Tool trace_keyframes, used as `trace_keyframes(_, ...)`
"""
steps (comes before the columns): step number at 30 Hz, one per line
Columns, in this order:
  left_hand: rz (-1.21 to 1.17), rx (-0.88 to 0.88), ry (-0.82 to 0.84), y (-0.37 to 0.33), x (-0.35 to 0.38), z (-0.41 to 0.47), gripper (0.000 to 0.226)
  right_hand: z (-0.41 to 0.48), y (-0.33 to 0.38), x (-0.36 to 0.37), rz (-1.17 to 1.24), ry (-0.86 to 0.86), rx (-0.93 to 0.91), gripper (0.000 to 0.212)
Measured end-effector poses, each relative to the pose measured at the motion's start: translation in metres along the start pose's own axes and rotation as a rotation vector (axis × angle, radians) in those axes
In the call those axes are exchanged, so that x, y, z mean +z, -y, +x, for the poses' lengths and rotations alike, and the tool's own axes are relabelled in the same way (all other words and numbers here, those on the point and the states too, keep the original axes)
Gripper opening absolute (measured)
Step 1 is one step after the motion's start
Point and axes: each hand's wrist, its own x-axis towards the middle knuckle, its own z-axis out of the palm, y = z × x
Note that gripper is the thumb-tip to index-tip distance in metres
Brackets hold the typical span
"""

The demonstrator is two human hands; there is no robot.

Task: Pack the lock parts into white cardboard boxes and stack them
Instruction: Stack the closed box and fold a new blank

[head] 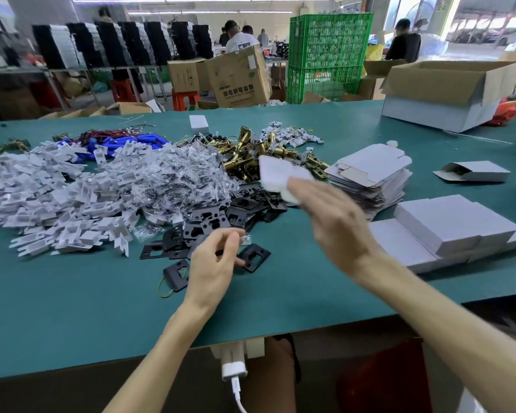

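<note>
Bench (72,308), left to right: heap of white plastic parts (57,198), clear screw bags (173,180), black plates (221,216), brass latches (242,159). Left hand (212,263) low over the black plates, fingers curled, tips close to a small clear bag (246,238); cannot tell if it is pinched. Right hand (337,222) raised and blurred, fingertips holding the lower edge of a flat white box blank (276,174) above the latches. Stack of flat blanks (370,177) just right; closed white boxes (447,231) stacked near the right edge
</note>
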Motion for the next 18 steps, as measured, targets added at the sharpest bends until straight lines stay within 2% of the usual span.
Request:
trace_keyframes(2,-0.360,-0.134,0.040,-0.003,-0.005,0.006,0.043,-0.013,0.023,0.015,0.120,0.014,-0.059,0.053)
trace_keyframes(3,-0.536,-0.211,0.117,-0.004,-0.008,0.011,0.055,-0.018,0.032,0.023,0.192,0.021,-0.074,0.053)
trace_keyframes(6,-0.824,-0.352,0.358,-0.006,-0.017,0.027,0.079,-0.029,0.056,0.046,0.385,0.058,-0.055,0.050)
trace_keyframes(10,-0.971,-0.497,0.393,-0.002,-0.018,0.045,0.087,-0.028,0.060,0.064,0.529,0.035,0.084,0.050)
trace_keyframes(13,-1.042,-0.450,0.351,-0.002,-0.018,0.052,0.092,-0.025,0.055,0.071,0.554,0.010,0.203,0.045)
trace_keyframes(15,-1.093,-0.414,0.299,-0.001,-0.017,0.056,0.094,-0.025,0.052,0.072,0.622,0.047,0.293,0.050)
trace_keyframes(16,-1.115,-0.393,0.290,0.000,-0.017,0.058,0.097,-0.025,0.051,0.072,0.711,0.095,0.382,0.055)
trace_keyframes(18,-1.115,-0.337,0.302,0.002,-0.019,0.059,0.105,-0.021,0.045,0.069,1.062,0.190,0.656,0.060)
